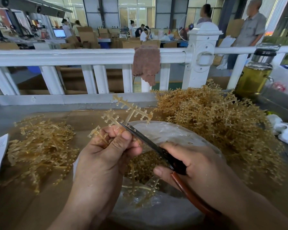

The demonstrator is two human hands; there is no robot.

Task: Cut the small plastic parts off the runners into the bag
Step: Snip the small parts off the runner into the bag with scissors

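My left hand (110,146) pinches the amber, translucent, branched plastic runner (131,110) between thumb and curled fingers, just above the open clear plastic bag (166,131). My right hand (193,163) is wrapped round the handles of the black-handled steel scissors (143,138), whose blades sit at a branch right beside my left thumb (125,138). I see 2 risks: a hasty snip could nick that thumb, and parts on the far branches, which reach past the bag's rim, could spring outside it.

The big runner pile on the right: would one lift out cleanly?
Probably not: branches in the pile interlock, so neighbours likely drag along. The runner in the left hand holds its shape unsupported, so probably stiff and light.
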